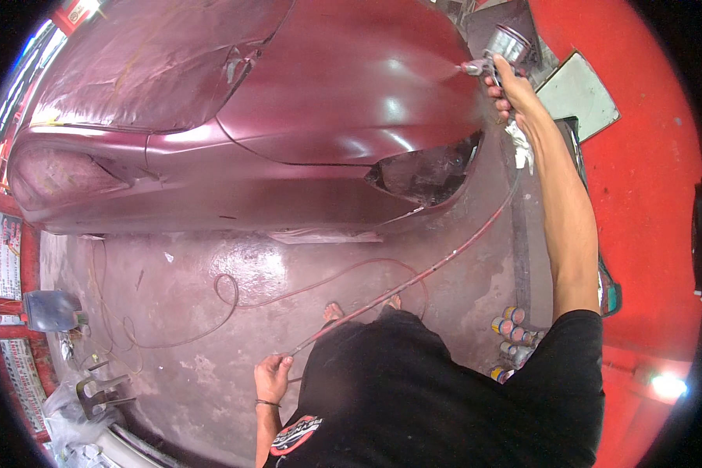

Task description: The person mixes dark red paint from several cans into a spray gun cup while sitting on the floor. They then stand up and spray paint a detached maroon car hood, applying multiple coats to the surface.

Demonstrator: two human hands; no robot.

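Note:
My right hand [509, 90] is wrapped round a spray gun [479, 69] with a metal cup [509, 43] on top, held out at the upper right. The nozzle points left at the dark red hood of a car [327, 86], and a faint mist shows at its tip. White cloth or paper [520, 146] hangs below the gun's handle. From there a reddish air hose [444, 261] slants down across my body to my left hand [272, 377], whose fingers are closed around it. The car's windshield is covered with a paint-dusted sheet [156, 66], and a dark opening [425, 175] sits at its front corner.
The hose [224, 292] loops over the concrete floor. Several paint cans [513, 331] stand at the right, near a red wall [647, 195] with a leaning white panel [577, 95]. A dark container [53, 310] and an overturned stool [105, 388] are at the left.

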